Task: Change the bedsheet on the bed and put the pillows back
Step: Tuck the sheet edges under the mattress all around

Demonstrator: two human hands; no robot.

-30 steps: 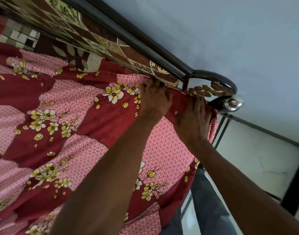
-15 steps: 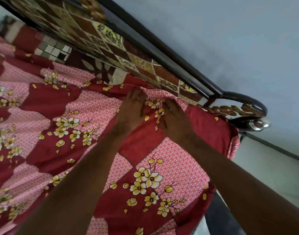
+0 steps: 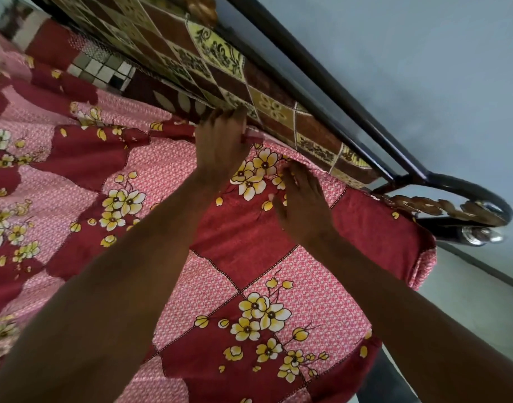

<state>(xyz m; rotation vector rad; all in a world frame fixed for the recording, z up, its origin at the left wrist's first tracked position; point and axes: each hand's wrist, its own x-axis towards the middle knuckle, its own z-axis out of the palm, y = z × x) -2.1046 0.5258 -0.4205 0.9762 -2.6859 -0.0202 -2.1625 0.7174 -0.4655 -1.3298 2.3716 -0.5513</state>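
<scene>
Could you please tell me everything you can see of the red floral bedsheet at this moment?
The red floral bedsheet looks like thin cotton, patched in dark red and pink-patterned diamonds with yellow-and-white blossoms. It lies spread over the mattress, mostly flat with soft wrinkles, and drapes over the corner near the headboard. Its top edge meets the patterned headboard panel, where the left hand pinches and tucks it. The right hand presses flat on it nearby.
</scene>
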